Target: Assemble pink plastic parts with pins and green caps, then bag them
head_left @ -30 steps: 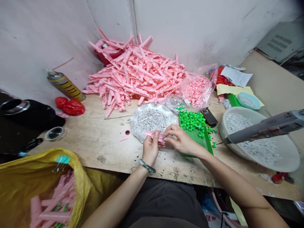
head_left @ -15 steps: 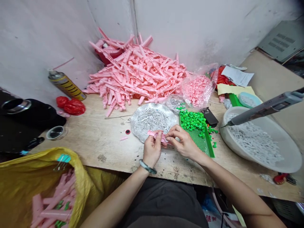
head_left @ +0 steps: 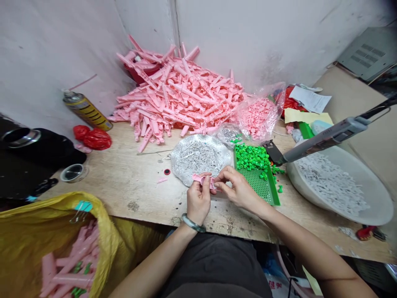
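Observation:
My left hand [head_left: 199,203], with a bangle at its wrist, holds a pink plastic part [head_left: 198,178] between thumb and fingers, over the near edge of a round foil-like dish [head_left: 177,159]. This dish holds small grey pieces and thin metal pins [head_left: 190,152]. The fingers of my right hand [head_left: 233,187] are pinched at the right end of the pink part. Whatever sits between those fingertips is too small to make out. Just right of that hand lies a green perforated tray [head_left: 260,188] with bright green plastic pieces [head_left: 252,157].
A grey electric screwdriver [head_left: 325,140] hangs over a white basin [head_left: 380,198] of grey pieces. Pink parts [head_left: 186,95] are heaped at the wall. A yellow sack [head_left: 108,240] of pink pieces stands at the front left; a spray can [head_left: 88,111] leans behind it.
The hanging screwdriver has swung, its tip now further left, near the black object beside the green tray. Both hands stay close together at the pink part, with only slight finger movement.

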A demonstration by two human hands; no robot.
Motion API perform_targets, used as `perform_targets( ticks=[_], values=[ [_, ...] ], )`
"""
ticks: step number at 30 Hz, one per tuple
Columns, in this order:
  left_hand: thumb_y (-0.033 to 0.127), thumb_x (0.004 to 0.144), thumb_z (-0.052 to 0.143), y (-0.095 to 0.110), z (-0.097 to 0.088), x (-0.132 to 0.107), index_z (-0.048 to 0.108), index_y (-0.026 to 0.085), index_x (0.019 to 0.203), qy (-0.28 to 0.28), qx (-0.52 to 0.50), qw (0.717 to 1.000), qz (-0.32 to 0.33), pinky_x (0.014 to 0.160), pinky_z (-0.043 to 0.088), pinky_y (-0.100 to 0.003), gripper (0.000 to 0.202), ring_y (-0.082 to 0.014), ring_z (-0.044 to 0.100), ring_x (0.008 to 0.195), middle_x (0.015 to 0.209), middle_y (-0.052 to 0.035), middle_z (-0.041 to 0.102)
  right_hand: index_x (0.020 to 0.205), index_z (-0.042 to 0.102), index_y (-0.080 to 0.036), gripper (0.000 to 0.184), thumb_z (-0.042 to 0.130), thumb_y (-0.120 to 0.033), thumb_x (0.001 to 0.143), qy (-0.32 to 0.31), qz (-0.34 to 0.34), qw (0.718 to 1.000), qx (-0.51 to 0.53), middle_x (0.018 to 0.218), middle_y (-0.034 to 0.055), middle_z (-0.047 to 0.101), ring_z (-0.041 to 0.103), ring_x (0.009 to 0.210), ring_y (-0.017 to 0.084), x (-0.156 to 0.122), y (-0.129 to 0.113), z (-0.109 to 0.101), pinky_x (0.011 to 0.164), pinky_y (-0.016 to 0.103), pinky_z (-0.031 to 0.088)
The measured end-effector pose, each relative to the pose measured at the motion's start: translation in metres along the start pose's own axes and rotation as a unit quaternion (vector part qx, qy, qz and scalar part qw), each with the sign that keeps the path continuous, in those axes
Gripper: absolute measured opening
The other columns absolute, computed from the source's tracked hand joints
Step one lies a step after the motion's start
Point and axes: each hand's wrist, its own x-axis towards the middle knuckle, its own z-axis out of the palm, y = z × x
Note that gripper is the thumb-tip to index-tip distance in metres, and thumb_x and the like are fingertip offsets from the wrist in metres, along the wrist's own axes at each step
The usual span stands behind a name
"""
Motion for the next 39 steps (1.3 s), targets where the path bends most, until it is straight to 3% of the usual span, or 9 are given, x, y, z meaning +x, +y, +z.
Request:
perform_targets(
  ticks=[4,7,10,13,16,19,22,31,39],
  values=[
    [0.048,0.086,0.061,-0.005,-0.004,0.003,0.063,0.013,0.105,-0.01,-0.047,0.996,-0.073,0.056,0.052,-0.025,0.04,-0.0125,0.06,0.056,0.074,-0.0024,0.066,0.112,0.053,-0.018,0.031,0.064,-0.03,0.085,-0.025,0.052,0.998,-0.015,0.093,0.0032,0.057,0.055,0.071,0.013,0.011,0.018,0.0,0.066,0.028,0.046],
    [0.051,0.081,0.066,-0.006,-0.006,0.006,0.06,0.012,0.102,0.008,-0.135,0.977,-0.163,0.05,0.05,-0.023,0.045,-0.0103,0.055,0.049,0.068,-0.0003,0.063,0.105,0.061,-0.017,0.023,0.056,-0.034,0.092,-0.05,0.067,0.99,-0.115,0.092,0.0059,0.062,0.057,0.076,0.017,0.039,0.043,-0.011,0.07,0.03,0.046],
    [0.051,0.076,0.07,-0.002,-0.003,0.007,0.059,0.011,0.1,0.014,-0.193,0.961,-0.199,0.051,0.051,-0.023,0.048,-0.0099,0.057,0.051,0.072,-0.002,0.063,0.097,0.068,-0.014,0.022,0.05,-0.024,0.093,0.012,0.049,0.942,-0.331,0.105,0.0133,0.063,0.056,0.099,0.024,0.07,0.065,-0.02,0.086,0.036,0.043],
    [0.049,0.076,0.07,0.004,0.002,0.007,0.059,0.01,0.102,0.001,-0.21,0.956,-0.207,0.051,0.051,-0.023,0.048,-0.0096,0.057,0.052,0.073,-0.0024,0.063,0.09,0.071,-0.013,0.024,0.047,-0.017,0.091,-0.011,0.044,0.909,-0.414,0.101,0.016,0.066,0.056,0.103,0.028,0.086,0.076,-0.02,0.088,0.038,0.041],
    [0.048,0.076,0.071,0.006,0.004,0.01,0.059,0.011,0.103,0.006,-0.206,0.958,-0.199,0.05,0.051,-0.022,0.047,-0.0086,0.055,0.051,0.074,-0.0017,0.063,0.092,0.069,-0.014,0.021,0.048,-0.017,0.089,0.003,0.047,0.927,-0.373,0.099,0.0136,0.068,0.06,0.096,0.024,0.077,0.068,-0.014,0.085,0.035,0.043],
    [0.048,0.076,0.071,0.004,0.005,0.014,0.059,0.012,0.102,0.014,-0.196,0.961,-0.196,0.051,0.051,-0.022,0.046,-0.0085,0.056,0.051,0.074,-0.0013,0.064,0.095,0.065,-0.017,0.013,0.055,-0.02,0.087,0.025,0.035,0.985,-0.167,0.092,0.0056,0.07,0.064,0.084,0.017,0.051,0.046,-0.008,0.078,0.029,0.048],
    [0.047,0.077,0.07,0.0,0.007,0.017,0.059,0.012,0.101,0.012,-0.18,0.965,-0.19,0.051,0.05,-0.02,0.044,-0.009,0.058,0.051,0.07,-0.0002,0.064,0.1,0.062,-0.019,0.014,0.058,-0.022,0.087,0.046,-0.001,0.999,-0.003,0.093,0.0024,0.07,0.066,0.082,0.014,0.021,0.021,0.0,0.076,0.027,0.05],
    [0.049,0.078,0.069,-0.004,0.017,0.016,0.062,0.012,0.1,0.0,-0.153,0.973,-0.174,0.054,0.052,-0.024,0.044,-0.0123,0.061,0.052,0.067,-0.0001,0.066,0.095,0.065,-0.02,0.008,0.059,-0.021,0.089,0.166,-0.026,0.985,-0.045,0.09,0.0045,0.072,0.068,0.082,0.017,-0.008,0.012,0.018,0.075,0.03,0.053],
    [0.046,0.084,0.062,-0.013,0.016,0.01,0.067,0.013,0.099,0.025,-0.113,0.983,-0.141,0.056,0.05,-0.026,0.037,-0.0148,0.061,0.058,0.072,-0.0037,0.067,0.104,0.064,-0.022,0.019,0.061,-0.014,0.087,0.172,-0.125,0.971,-0.112,0.095,0.0034,0.073,0.069,0.085,0.017,-0.015,0.008,0.019,0.075,0.03,0.056]
  ],
)
